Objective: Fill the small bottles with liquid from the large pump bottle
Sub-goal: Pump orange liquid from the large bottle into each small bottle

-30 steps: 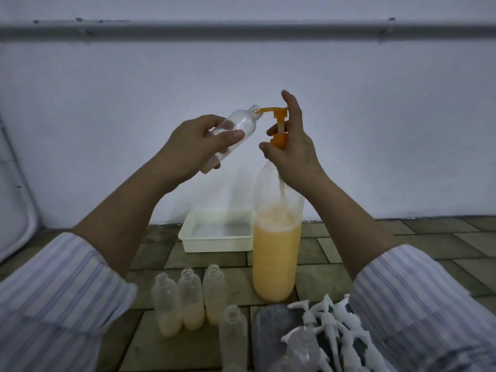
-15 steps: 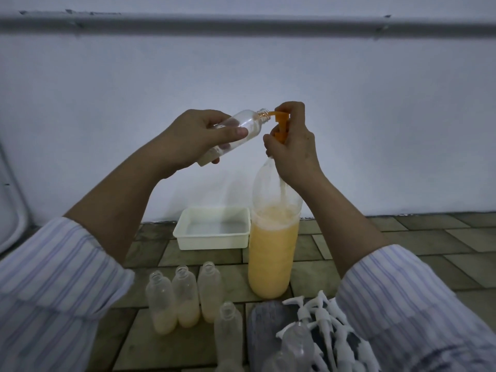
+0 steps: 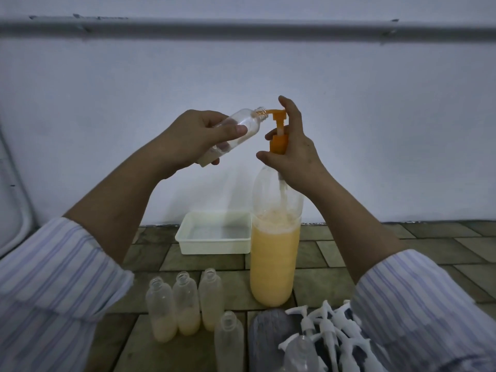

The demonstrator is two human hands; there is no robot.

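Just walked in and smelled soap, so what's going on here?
A person is filling small bottles from a large pump bottle of orange liquid on the tiled floor. The left hand holds a small clear bottle tilted, its mouth at the orange pump spout. The right hand grips the pump collar, one finger on the head. Three partly filled bottles stand in a row; white pump caps lie nearby.

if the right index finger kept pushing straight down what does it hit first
The orange pump head, which the right hand's index fingertip already seems to rest on; below it sit the raised stem and collar of the large pump bottle.
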